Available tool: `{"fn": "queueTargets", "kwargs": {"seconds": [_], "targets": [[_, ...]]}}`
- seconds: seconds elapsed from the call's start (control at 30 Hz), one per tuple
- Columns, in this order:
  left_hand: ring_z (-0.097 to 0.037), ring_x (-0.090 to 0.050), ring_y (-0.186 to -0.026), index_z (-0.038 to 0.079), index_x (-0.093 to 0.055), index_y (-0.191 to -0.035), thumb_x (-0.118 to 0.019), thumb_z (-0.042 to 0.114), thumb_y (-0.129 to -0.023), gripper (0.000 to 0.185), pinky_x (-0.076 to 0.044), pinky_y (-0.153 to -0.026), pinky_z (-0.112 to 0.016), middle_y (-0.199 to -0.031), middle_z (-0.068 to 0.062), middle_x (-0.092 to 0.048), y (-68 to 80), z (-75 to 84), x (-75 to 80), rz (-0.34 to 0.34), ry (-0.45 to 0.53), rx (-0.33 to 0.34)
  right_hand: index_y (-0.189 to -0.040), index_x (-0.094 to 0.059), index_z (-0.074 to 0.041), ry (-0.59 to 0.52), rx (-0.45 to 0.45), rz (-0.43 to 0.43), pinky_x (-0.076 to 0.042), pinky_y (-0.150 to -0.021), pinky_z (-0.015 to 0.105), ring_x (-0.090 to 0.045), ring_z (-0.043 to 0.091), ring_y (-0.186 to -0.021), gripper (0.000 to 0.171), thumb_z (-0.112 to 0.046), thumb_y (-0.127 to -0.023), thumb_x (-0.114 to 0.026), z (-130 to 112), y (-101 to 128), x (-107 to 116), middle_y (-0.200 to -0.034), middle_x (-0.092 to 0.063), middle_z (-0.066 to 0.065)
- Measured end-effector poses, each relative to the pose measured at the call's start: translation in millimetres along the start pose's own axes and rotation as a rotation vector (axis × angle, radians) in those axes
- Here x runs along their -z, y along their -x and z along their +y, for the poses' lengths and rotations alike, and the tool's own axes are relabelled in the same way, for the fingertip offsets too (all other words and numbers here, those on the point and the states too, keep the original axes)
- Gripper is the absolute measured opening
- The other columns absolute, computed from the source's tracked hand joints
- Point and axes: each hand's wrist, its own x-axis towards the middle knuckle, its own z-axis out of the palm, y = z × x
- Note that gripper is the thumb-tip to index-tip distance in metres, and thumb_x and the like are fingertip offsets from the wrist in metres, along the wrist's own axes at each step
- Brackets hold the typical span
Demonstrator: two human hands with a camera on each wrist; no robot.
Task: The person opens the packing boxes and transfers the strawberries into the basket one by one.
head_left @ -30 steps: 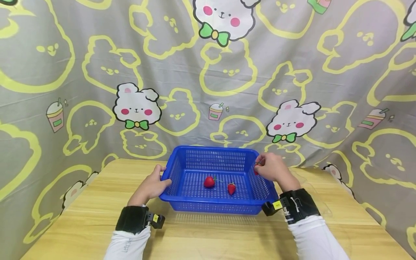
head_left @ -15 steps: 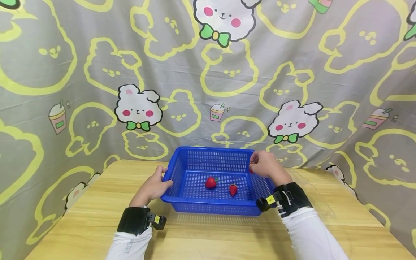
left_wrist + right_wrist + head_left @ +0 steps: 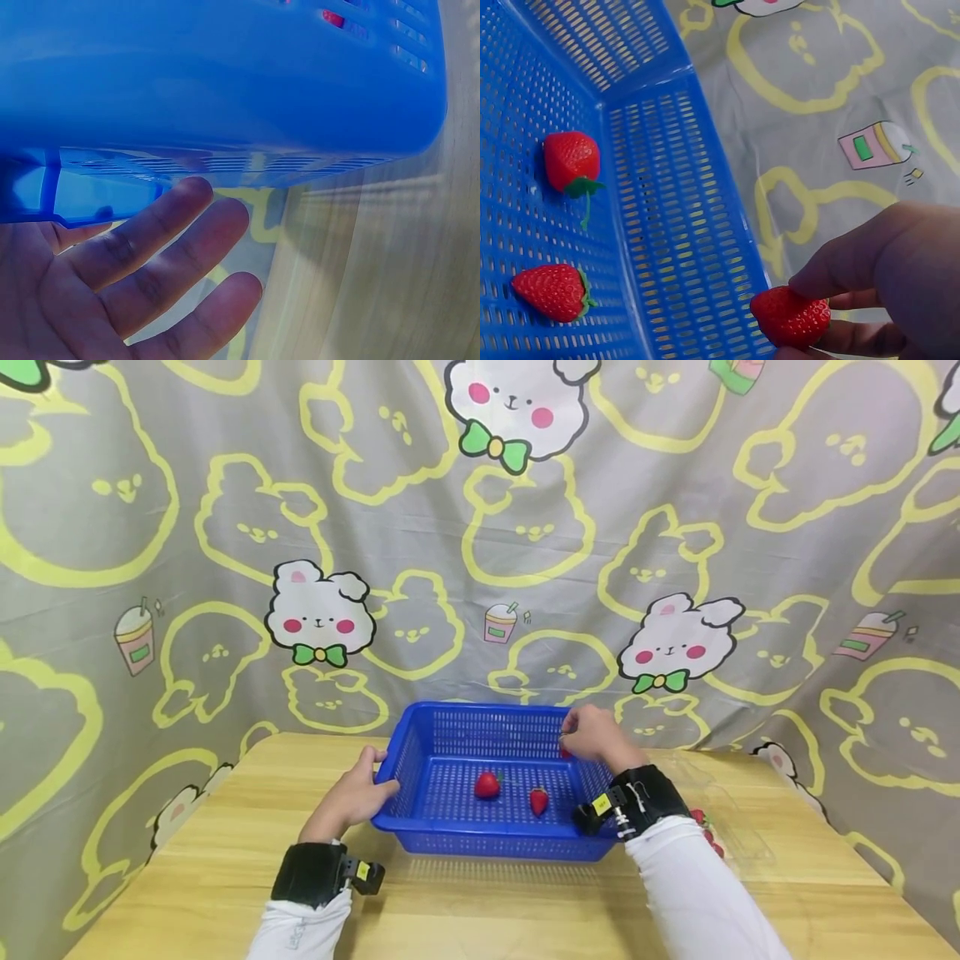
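Right hand (image 3: 596, 739) was shifted left over the basket (image 3: 420, 735). Its pinched strawberry (image 3: 790, 317) was shown clearly only by the right wrist view. Left hand (image 3: 112, 292) was held open against the basket wall.

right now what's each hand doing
Left hand: open, fingers straight, touching the basket.
Right hand: pinching a strawberry over the basket.
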Motion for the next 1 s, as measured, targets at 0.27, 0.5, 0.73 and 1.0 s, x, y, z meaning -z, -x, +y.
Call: {"fn": "queueTargets", "kwargs": {"seconds": [0.27, 0.5, 0.73, 1.0], "targets": [[-0.041, -0.062, -0.101, 0.003, -0.033, -0.136, -0.052, 0.016, -0.095, 0.047, -0.050, -0.083, -0.060, -0.122, -0.029, -0.056, 4.5, -7.8, -4.9, 0.012, 0.013, 0.001, -0.078, -0.062, -0.005, -0.013, -0.049, -0.035, -0.047, -0.063, 0.035, -0.056, 0.024, -0.071, 0.005, -0.008, -0.076, -0.065, 1, -6, -17, -0.077, -0.061, 0.007], [-0.043, -0.061, -0.102, 0.002, -0.033, -0.137, -0.052, 0.015, -0.095, 0.048, -0.049, -0.084, -0.062, -0.125, -0.031, -0.054, 5.1, -7.2, -8.1, 0.017, 0.021, -0.013, -0.069, -0.057, -0.008, -0.008, -0.093, -0.047, -0.041, -0.053, 0.029, -0.053, 0.020, -0.060, 0.008, -0.005, -0.075, -0.062, 2, -9, -26, -0.066, -0.057, 0.003], [-0.040, -0.062, -0.101, 0.003, -0.034, -0.137, -0.053, 0.015, -0.095, 0.048, -0.049, -0.083, -0.061, -0.121, -0.029, -0.057, 3.4, -6.5, -7.5, 0.026, 0.024, -0.012, -0.060, -0.052, -0.011, -0.037, -0.105, -0.082, -0.034, -0.047, 0.025, -0.044, 0.014, -0.051, 0.018, -0.004, -0.074, -0.062, -1, -14, -34, -0.057, -0.052, -0.001], [-0.038, -0.063, -0.099, 0.005, -0.035, -0.138, -0.053, 0.017, -0.095, 0.048, -0.051, -0.082, -0.057, -0.121, -0.027, -0.058, -0.8, -4.3, -2.8, 0.032, 0.026, -0.014, -0.058, -0.048, -0.013, -0.068, -0.121, -0.104, -0.032, -0.046, 0.025, -0.039, 0.012, -0.047, 0.024, -0.002, -0.078, -0.056, -1, -17, -37, -0.053, -0.050, -0.002]]}}
